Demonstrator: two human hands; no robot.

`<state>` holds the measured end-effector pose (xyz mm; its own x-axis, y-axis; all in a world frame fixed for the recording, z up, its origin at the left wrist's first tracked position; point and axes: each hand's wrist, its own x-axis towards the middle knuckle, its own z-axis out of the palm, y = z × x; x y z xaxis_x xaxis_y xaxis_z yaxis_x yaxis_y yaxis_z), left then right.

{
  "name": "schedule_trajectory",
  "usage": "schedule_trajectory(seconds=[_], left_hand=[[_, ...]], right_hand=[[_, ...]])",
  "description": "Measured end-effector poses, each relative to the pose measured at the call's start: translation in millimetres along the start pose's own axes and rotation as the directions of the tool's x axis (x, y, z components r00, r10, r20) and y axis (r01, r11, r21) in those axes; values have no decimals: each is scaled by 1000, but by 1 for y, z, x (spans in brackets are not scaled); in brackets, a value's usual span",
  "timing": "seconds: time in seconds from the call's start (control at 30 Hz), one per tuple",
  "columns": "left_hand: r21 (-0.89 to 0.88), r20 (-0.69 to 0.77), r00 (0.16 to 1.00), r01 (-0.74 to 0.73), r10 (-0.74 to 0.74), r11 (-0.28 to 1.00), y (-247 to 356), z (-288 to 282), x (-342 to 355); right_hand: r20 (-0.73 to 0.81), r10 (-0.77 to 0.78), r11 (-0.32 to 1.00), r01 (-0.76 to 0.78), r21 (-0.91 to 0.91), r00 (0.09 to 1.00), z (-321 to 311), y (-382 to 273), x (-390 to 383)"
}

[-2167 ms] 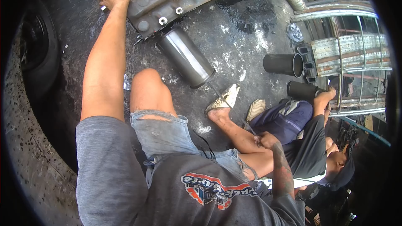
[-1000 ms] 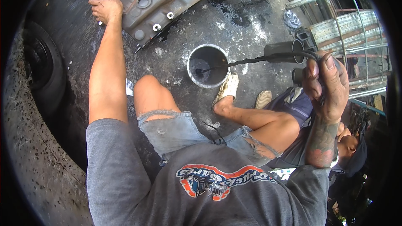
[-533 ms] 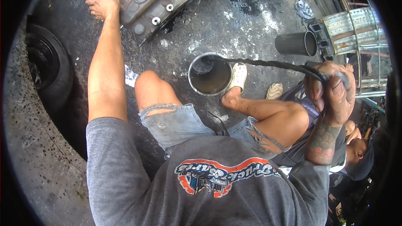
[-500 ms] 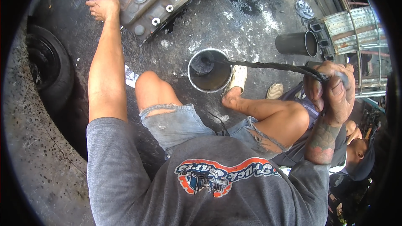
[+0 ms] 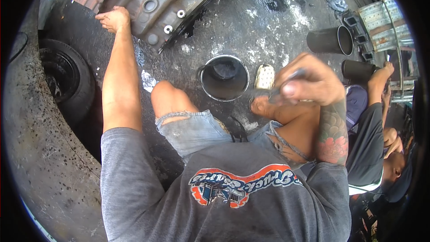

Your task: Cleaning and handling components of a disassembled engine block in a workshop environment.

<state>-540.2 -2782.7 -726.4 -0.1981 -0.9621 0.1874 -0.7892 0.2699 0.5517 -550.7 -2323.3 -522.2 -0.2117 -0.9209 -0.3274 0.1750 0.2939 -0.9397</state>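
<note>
My left hand [image 5: 114,19] is closed at the near-left edge of a large grey and rusty metal casting [image 5: 148,6], which has round holes and pale rings along it. My right hand [image 5: 309,80] is raised in front of my right knee and closed. From its fingers a dark, twisted cord [image 5: 264,92] reaches left; motion smears both hand and cord. Left of that hand, a dark cylinder [image 5: 216,56] with a bright rim stands on the floor between my legs. Its open mouth faces up, and something round and dark shows inside.
A black tyre [image 5: 83,74] lies at the left beside a speckled curved surface [image 5: 58,139]. Another dark cylinder [image 5: 329,41] lies on its side at right. A co-worker there holds a similar cylinder [image 5: 357,71]. Wet patches and white stains mark the floor.
My right hand has moved left and closer to the cylinder, bringing the cord along. My left hand stays at the casting's edge. The co-worker's hands and cylinder have come into view.
</note>
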Motion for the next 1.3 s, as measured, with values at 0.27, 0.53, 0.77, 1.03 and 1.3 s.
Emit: schedule_trajectory(seconds=[0.27, 0.53, 0.77, 1.03, 1.3], left_hand=[[25, -16, 1000, 21, -20, 999, 0, 0, -1], [16, -93, 995, 36, -34, 999, -2, 7, 1], [14, -98, 995, 20, -19, 1000, -5, 6, 3], [91, -69, 997, -16, 22, 996, -6, 9, 7], [63, -76, 997, -6, 11, 998, -9, 9, 8]], right_hand=[[-62, 439, 759, -407, -508, 896, -2, 57, 27], [-502, 448, 296, -653, -697, 740, 7, 136, 71], [-540, 436, 345, -688, -639, 720, 14, 163, 83], [-546, 193, 477, -564, -674, 815, 8, 132, 68], [-693, 62, 430, -646, -631, 718, -64, -6, -25]])
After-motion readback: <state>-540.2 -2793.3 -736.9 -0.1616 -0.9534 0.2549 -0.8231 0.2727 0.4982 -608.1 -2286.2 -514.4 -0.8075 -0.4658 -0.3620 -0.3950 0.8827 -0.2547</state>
